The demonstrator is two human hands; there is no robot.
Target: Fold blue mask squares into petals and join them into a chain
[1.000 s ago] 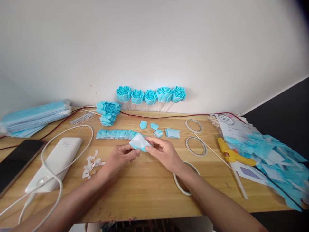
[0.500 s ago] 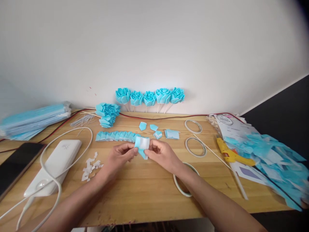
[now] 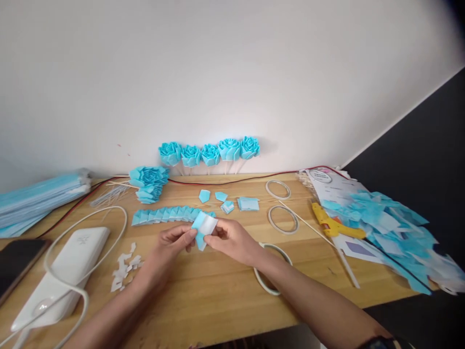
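Note:
Between my two hands is a small folded piece of blue and white fabric (image 3: 203, 228), held above the table. My left hand (image 3: 179, 241) pinches its left edge with thumb and forefinger. On the other side, my right hand (image 3: 229, 238) grips the lower right part, thumb in front. Just behind lies a row of overlapping folded blue petals (image 3: 163, 214). Several loose petals, among them a pointed one (image 3: 204, 195), rest beyond my hands. Beside them sits a small stack of blue pieces (image 3: 248, 203).
Blue fabric roses (image 3: 210, 154) on sticks lean against the wall, with more roses (image 3: 148, 177) lying left. Tape rolls (image 3: 278, 189), a yellow glue gun (image 3: 330, 222) and a heap of blue scraps (image 3: 385, 223) are right. A white power bank (image 3: 72, 266), cable and paper bits (image 3: 123, 269) are left.
The camera view has turned slightly, so the scene sits further left. The folded piece has tilted in my hands, its white flap now slanting to the right. Both hands keep their hold.

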